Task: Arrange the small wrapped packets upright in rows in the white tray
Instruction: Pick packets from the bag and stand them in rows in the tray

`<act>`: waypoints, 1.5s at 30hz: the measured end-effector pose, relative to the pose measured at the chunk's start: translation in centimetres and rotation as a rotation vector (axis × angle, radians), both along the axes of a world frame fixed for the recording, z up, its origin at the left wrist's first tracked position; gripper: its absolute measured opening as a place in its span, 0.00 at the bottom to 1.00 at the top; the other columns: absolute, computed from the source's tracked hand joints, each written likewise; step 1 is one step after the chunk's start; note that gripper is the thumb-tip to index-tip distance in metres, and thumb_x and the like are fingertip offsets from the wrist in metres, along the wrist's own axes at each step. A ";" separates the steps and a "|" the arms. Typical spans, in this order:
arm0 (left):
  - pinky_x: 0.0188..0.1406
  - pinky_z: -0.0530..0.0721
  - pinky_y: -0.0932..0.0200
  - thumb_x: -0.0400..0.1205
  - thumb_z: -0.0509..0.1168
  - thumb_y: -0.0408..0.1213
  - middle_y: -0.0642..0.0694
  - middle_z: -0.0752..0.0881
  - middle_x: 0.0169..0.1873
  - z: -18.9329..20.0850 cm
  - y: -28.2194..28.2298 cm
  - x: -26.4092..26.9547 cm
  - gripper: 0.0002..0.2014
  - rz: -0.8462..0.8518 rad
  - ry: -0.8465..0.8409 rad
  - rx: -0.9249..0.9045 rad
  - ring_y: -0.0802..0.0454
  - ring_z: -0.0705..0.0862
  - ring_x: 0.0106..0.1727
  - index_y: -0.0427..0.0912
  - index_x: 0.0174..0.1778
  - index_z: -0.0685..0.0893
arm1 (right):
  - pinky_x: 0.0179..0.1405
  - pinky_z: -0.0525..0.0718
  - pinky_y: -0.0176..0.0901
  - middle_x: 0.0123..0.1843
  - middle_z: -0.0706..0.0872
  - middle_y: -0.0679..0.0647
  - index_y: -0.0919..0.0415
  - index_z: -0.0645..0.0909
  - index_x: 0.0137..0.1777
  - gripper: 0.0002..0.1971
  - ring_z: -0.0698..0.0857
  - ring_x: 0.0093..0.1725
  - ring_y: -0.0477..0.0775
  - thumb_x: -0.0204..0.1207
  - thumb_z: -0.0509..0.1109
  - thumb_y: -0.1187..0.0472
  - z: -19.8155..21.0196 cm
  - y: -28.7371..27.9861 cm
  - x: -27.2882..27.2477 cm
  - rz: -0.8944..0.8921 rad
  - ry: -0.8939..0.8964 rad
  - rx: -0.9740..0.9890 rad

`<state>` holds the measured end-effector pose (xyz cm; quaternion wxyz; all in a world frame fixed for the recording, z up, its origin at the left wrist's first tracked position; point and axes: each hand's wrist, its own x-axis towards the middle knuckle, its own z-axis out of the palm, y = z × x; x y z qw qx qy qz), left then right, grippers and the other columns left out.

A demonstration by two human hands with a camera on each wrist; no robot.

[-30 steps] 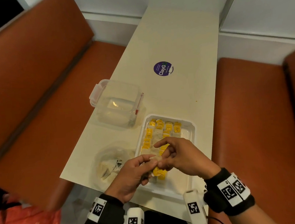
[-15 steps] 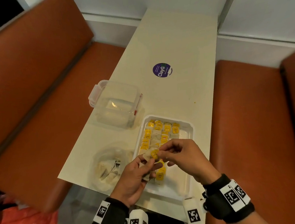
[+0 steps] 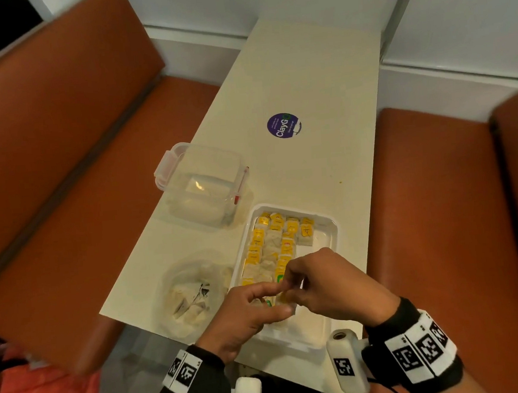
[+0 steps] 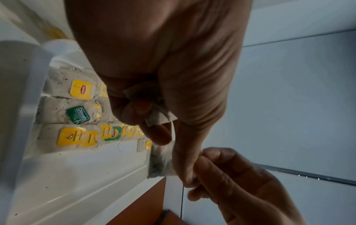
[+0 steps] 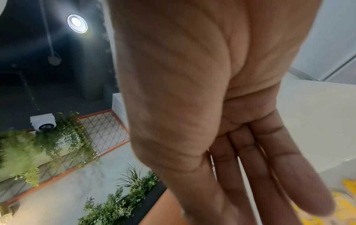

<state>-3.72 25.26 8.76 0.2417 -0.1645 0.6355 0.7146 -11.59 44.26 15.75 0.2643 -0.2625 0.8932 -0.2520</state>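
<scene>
The white tray [image 3: 328, 226] [image 4: 77, 175] lies near the table's front edge. Rows of small packets [image 3: 274, 244] [image 4: 77, 115] with yellow and green tags fill its far and left parts. My left hand [image 3: 272, 300] [image 4: 163, 137] hovers over the tray's near half, gripping a bunch of packets [image 4: 159, 117] in its curled fingers. One further packet [image 4: 161, 161] hangs pinched at its fingertips. My right hand [image 3: 289, 282] [image 4: 208, 161] meets it there and pinches at that same packet. In the right wrist view only the palm and long fingers [image 5: 269, 175] show.
A clear lidded box [image 3: 204, 188] stands beyond the tray on the left. A clear bag of loose packets [image 3: 191, 291] lies left of the tray. A purple sticker [image 3: 283, 125] marks the table's middle. Orange benches [image 3: 62, 149] flank the narrow table.
Both hands have dropped lower over the tray's near half. The yellow tag seen between the fingertips half a second ago is now hidden behind the fingers.
</scene>
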 end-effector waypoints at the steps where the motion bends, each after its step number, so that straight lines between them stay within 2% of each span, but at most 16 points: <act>1: 0.30 0.71 0.64 0.75 0.83 0.40 0.39 0.83 0.37 -0.1 0.2 -0.1 0.14 0.013 0.000 -0.017 0.51 0.68 0.33 0.54 0.56 0.96 | 0.37 0.75 0.29 0.42 0.89 0.39 0.46 0.89 0.48 0.01 0.83 0.38 0.36 0.79 0.76 0.52 -0.4 -0.1 0.0 -0.012 -0.008 -0.019; 2: 0.30 0.71 0.63 0.77 0.81 0.40 0.45 0.89 0.39 -0.2 0.3 -0.1 0.10 0.033 -0.008 -0.015 0.53 0.72 0.34 0.51 0.54 0.97 | 0.38 0.76 0.30 0.43 0.90 0.39 0.46 0.89 0.49 0.02 0.84 0.39 0.37 0.80 0.75 0.53 -0.7 -0.2 0.1 -0.030 -0.010 -0.044; 4: 0.30 0.69 0.62 0.80 0.79 0.40 0.46 0.94 0.44 -0.5 0.5 -0.1 0.07 0.075 -0.027 0.016 0.55 0.75 0.34 0.46 0.52 0.96 | 0.42 0.81 0.32 0.44 0.90 0.39 0.45 0.88 0.52 0.03 0.86 0.43 0.39 0.81 0.76 0.52 -1.7 -0.3 0.2 -0.099 -0.005 -0.113; 7: 0.29 0.66 0.60 0.79 0.81 0.43 0.51 0.90 0.37 -1.0 0.6 -0.2 0.09 0.132 -0.039 0.022 0.56 0.74 0.32 0.45 0.52 0.96 | 0.45 0.85 0.32 0.48 0.90 0.39 0.43 0.88 0.55 0.13 0.88 0.46 0.39 0.73 0.82 0.45 -3.1 0.1 0.4 -0.245 -0.113 -0.228; 8: 0.29 0.66 0.60 0.78 0.82 0.44 0.52 0.88 0.36 -1.2 0.5 -0.3 0.10 0.151 -0.043 0.021 0.57 0.73 0.32 0.45 0.52 0.96 | 0.45 0.86 0.33 0.49 0.91 0.39 0.43 0.89 0.54 0.13 0.89 0.47 0.39 0.72 0.84 0.45 -3.5 0.2 0.5 -0.283 -0.166 -0.260; 11: 0.28 0.67 0.63 0.78 0.80 0.44 0.46 0.92 0.40 -1.7 0.4 -0.4 0.10 0.168 -0.050 0.027 0.57 0.74 0.31 0.44 0.52 0.96 | 0.53 0.90 0.41 0.47 0.94 0.44 0.49 0.93 0.49 0.06 0.93 0.48 0.45 0.74 0.85 0.53 -5.1 0.3 1.1 -0.428 -0.315 -0.452; 14: 0.27 0.65 0.63 0.80 0.79 0.43 0.42 0.93 0.43 -2.2 0.5 -0.6 0.10 0.199 -0.101 0.040 0.58 0.74 0.31 0.45 0.55 0.96 | 0.59 0.91 0.47 0.48 0.95 0.51 0.56 0.94 0.49 0.06 0.94 0.51 0.52 0.75 0.84 0.58 -6.7 0.3 1.4 -0.556 -0.436 -0.580; 17: 0.26 0.64 0.60 0.79 0.80 0.39 0.47 0.90 0.37 -3.2 0.3 -0.8 0.13 0.339 -0.207 0.044 0.57 0.76 0.31 0.45 0.60 0.95 | 0.58 0.91 0.50 0.46 0.95 0.52 0.55 0.93 0.49 0.04 0.94 0.49 0.53 0.77 0.82 0.59 -9.2 0.5 0.3 -0.715 -0.381 -0.573; 20: 0.26 0.67 0.59 0.81 0.78 0.33 0.43 0.93 0.45 -3.8 -0.5 -0.8 0.14 0.418 -0.266 0.079 0.54 0.80 0.34 0.43 0.63 0.91 | 0.54 0.92 0.46 0.44 0.94 0.49 0.52 0.92 0.48 0.02 0.92 0.47 0.51 0.78 0.81 0.59 -12.1 0.9 -1.9 -0.909 -0.220 -0.468; 22: 0.24 0.69 0.61 0.82 0.76 0.31 0.40 0.93 0.50 -3.6 -1.1 -0.7 0.14 0.429 -0.270 0.105 0.53 0.81 0.34 0.40 0.64 0.90 | 0.51 0.89 0.37 0.45 0.92 0.48 0.53 0.91 0.49 0.02 0.89 0.45 0.45 0.80 0.78 0.60 -13.6 1.0 -3.6 -0.918 -0.119 -0.354; 24: 0.21 0.70 0.62 0.83 0.75 0.30 0.38 0.93 0.50 -3.5 -1.6 -0.5 0.14 0.436 -0.261 0.120 0.52 0.81 0.34 0.38 0.64 0.89 | 0.43 0.82 0.28 0.47 0.90 0.49 0.55 0.90 0.52 0.05 0.86 0.43 0.43 0.83 0.74 0.63 -14.8 0.9 -5.0 -0.861 -0.061 -0.249; 28: 0.24 0.70 0.61 0.84 0.73 0.32 0.40 0.92 0.47 -3.7 -2.7 0.1 0.14 0.453 -0.258 0.120 0.52 0.81 0.35 0.36 0.65 0.89 | 0.49 0.78 0.39 0.52 0.90 0.55 0.57 0.88 0.53 0.08 0.85 0.49 0.54 0.83 0.68 0.67 -17.0 0.7 -7.3 -0.791 -0.042 -0.099; 32: 0.25 0.70 0.60 0.84 0.74 0.33 0.40 0.91 0.47 -4.0 -3.2 0.6 0.14 0.477 -0.259 0.123 0.53 0.82 0.35 0.36 0.65 0.89 | 0.51 0.78 0.41 0.55 0.90 0.58 0.58 0.88 0.51 0.09 0.84 0.50 0.55 0.82 0.67 0.69 -17.7 0.5 -8.5 -0.777 -0.062 -0.069; 36: 0.26 0.70 0.60 0.84 0.74 0.34 0.39 0.91 0.47 -4.2 -3.4 0.7 0.14 0.512 -0.257 0.135 0.53 0.82 0.34 0.36 0.65 0.89 | 0.51 0.76 0.39 0.51 0.89 0.54 0.54 0.86 0.48 0.08 0.84 0.50 0.54 0.81 0.70 0.68 -17.5 0.4 -9.0 -0.779 -0.079 -0.084; 42: 0.25 0.70 0.61 0.83 0.75 0.34 0.38 0.91 0.47 -4.1 -3.4 0.6 0.16 0.545 -0.260 0.151 0.53 0.82 0.34 0.35 0.66 0.88 | 0.47 0.74 0.39 0.47 0.88 0.55 0.56 0.87 0.43 0.06 0.84 0.47 0.55 0.76 0.76 0.69 -17.1 0.0 -9.6 -0.816 0.017 -0.097; 45: 0.26 0.70 0.59 0.83 0.75 0.35 0.38 0.90 0.48 -4.0 -3.1 0.6 0.16 0.570 -0.256 0.144 0.52 0.82 0.34 0.36 0.66 0.88 | 0.49 0.77 0.41 0.52 0.90 0.58 0.60 0.90 0.50 0.06 0.87 0.51 0.59 0.76 0.77 0.69 -17.3 0.0 -9.7 -0.866 0.013 -0.090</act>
